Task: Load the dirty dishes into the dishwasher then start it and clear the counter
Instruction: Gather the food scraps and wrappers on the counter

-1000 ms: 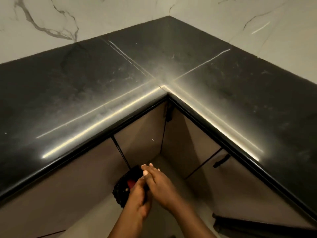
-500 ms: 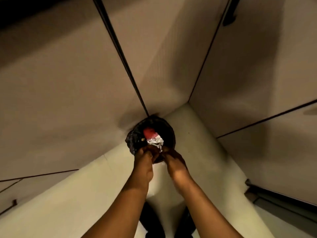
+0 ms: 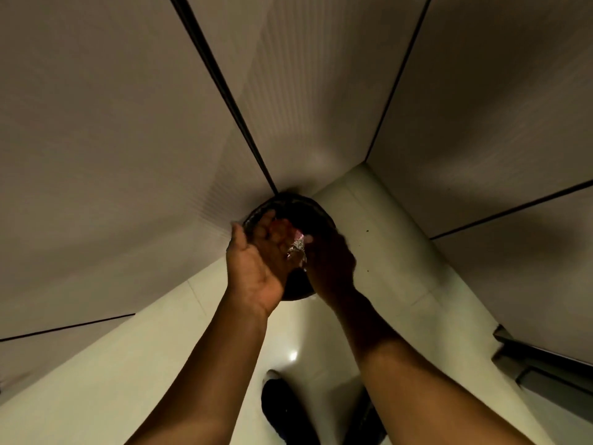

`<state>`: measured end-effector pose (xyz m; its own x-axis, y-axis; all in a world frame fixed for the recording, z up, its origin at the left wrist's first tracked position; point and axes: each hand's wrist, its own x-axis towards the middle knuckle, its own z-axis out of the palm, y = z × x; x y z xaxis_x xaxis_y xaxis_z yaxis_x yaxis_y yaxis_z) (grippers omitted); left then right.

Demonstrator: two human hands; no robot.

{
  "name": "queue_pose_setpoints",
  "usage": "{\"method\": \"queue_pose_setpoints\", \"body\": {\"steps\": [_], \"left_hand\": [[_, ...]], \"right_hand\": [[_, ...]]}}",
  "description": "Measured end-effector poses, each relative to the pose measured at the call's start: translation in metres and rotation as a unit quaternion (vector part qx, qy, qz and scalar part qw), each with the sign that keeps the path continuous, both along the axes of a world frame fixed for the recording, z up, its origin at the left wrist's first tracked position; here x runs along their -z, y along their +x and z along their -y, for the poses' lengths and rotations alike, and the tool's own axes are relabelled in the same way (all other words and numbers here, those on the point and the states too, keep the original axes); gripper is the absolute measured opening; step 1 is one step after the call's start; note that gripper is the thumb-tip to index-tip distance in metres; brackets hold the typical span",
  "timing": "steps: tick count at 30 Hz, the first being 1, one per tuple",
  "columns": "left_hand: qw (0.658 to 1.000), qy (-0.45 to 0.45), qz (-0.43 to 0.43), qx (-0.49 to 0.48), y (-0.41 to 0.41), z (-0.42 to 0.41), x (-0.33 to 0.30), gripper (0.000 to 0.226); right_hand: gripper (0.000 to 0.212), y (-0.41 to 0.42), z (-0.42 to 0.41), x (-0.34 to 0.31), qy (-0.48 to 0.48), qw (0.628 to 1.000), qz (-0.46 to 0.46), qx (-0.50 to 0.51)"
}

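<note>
A small bin with a black liner stands on the floor in the corner where two cabinet runs meet. Crumpled foil and something red lie inside it. My left hand hovers over the bin's left side with its palm turned up, fingers relaxed, holding nothing. Over the right side is my right hand, back toward me and blurred, its fingers reaching toward the left palm above the foil. No dishes or dishwasher are in view.
Beige cabinet doors with dark gaps rise on both sides of the corner. The pale glossy floor runs between them. My dark shoes show at the bottom. A dark ledge juts out at lower right.
My view dropped from the black counter to the floor bin. Both hands moved from the bin's near rim to above its opening, and the left palm turned up.
</note>
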<state>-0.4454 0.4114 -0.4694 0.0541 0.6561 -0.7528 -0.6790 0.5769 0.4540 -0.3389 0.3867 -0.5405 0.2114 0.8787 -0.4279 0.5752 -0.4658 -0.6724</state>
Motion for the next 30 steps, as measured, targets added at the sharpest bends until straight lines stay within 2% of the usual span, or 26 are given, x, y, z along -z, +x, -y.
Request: {"method": "queue_pose_setpoints", "body": {"steps": [1, 2, 3, 4, 6, 7, 8, 10, 11, 12, 14, 16, 19, 20, 22, 24, 26, 28, 30], "left_hand": [[0.999, 0.048, -0.016, -0.003, 0.001, -0.001, -0.005, 0.068], [0.995, 0.077, -0.059, 0.025, 0.005, -0.002, -0.007, 0.066], [0.984, 0.089, -0.128, 0.086, 0.013, -0.002, -0.011, 0.065], [0.965, 0.056, -0.197, 0.161, 0.021, 0.0, -0.008, 0.065], [0.928, -0.024, -0.261, 0.266, 0.029, 0.01, 0.004, 0.052], [0.915, -0.018, -0.288, 0.281, 0.027, 0.019, 0.014, 0.046], [0.898, 0.004, -0.347, 0.269, 0.02, 0.026, 0.026, 0.04], [0.845, 0.019, -0.501, 0.187, -0.003, 0.034, 0.04, 0.032], [0.8, 0.005, -0.578, 0.162, -0.015, 0.034, 0.045, 0.028], [0.761, -0.006, -0.63, 0.156, -0.026, 0.036, 0.049, 0.027], [0.722, -0.02, -0.666, 0.187, -0.043, 0.039, 0.059, 0.032], [0.736, -0.075, -0.636, 0.22, -0.056, 0.04, 0.071, 0.045], [0.811, -0.139, -0.514, 0.241, -0.069, 0.033, 0.096, 0.058], [0.817, -0.133, -0.496, 0.262, -0.069, 0.032, 0.101, 0.056], [0.778, -0.099, -0.531, 0.32, -0.06, 0.035, 0.106, 0.044], [0.745, -0.071, -0.579, 0.324, -0.046, 0.04, 0.109, 0.038], [0.749, -0.063, -0.578, 0.318, -0.033, 0.044, 0.11, 0.039], [0.77, -0.067, -0.545, 0.324, -0.023, 0.047, 0.113, 0.038], [0.787, -0.057, -0.519, 0.329, -0.018, 0.051, 0.12, 0.037]], "right_hand": [[0.055, 0.006, -0.004, 0.002, -0.054, 0.995, -0.033, 0.079], [0.055, 0.009, -0.007, 0.003, -0.081, 0.974, -0.148, 0.154], [0.055, 0.005, -0.009, -0.006, -0.08, 0.935, -0.273, 0.212], [0.059, -0.002, -0.01, -0.018, -0.066, 0.897, -0.36, 0.246], [0.078, -0.01, -0.007, -0.033, -0.086, 0.839, -0.459, 0.279], [0.085, -0.011, -0.003, -0.034, -0.093, 0.833, -0.469, 0.278], [0.079, -0.007, 0.002, -0.039, -0.08, 0.847, -0.454, 0.263], [0.035, 0.014, 0.012, -0.034, -0.027, 0.884, -0.388, 0.258], [0.021, 0.026, 0.019, -0.027, 0.001, 0.903, -0.325, 0.281], [0.022, 0.039, 0.029, -0.02, 0.01, 0.897, -0.3, 0.323], [0.025, 0.057, 0.052, -0.004, -0.003, 0.874, -0.286, 0.394], [0.024, 0.067, 0.069, 0.009, -0.036, 0.882, -0.261, 0.391], [0.028, 0.065, 0.077, 0.029, -0.096, 0.907, -0.264, 0.313], [0.034, 0.06, 0.073, 0.033, -0.116, 0.918, -0.26, 0.276], [0.045, 0.047, 0.06, 0.04, -0.145, 0.93, -0.254, 0.225], [0.044, 0.038, 0.045, 0.045, -0.135, 0.919, -0.278, 0.244], [0.039, 0.039, 0.035, 0.048, -0.111, 0.914, -0.274, 0.278], [0.038, 0.05, 0.032, 0.049, -0.094, 0.929, -0.234, 0.271], [0.03, 0.065, 0.036, 0.054, -0.078, 0.921, -0.249, 0.289]]}}
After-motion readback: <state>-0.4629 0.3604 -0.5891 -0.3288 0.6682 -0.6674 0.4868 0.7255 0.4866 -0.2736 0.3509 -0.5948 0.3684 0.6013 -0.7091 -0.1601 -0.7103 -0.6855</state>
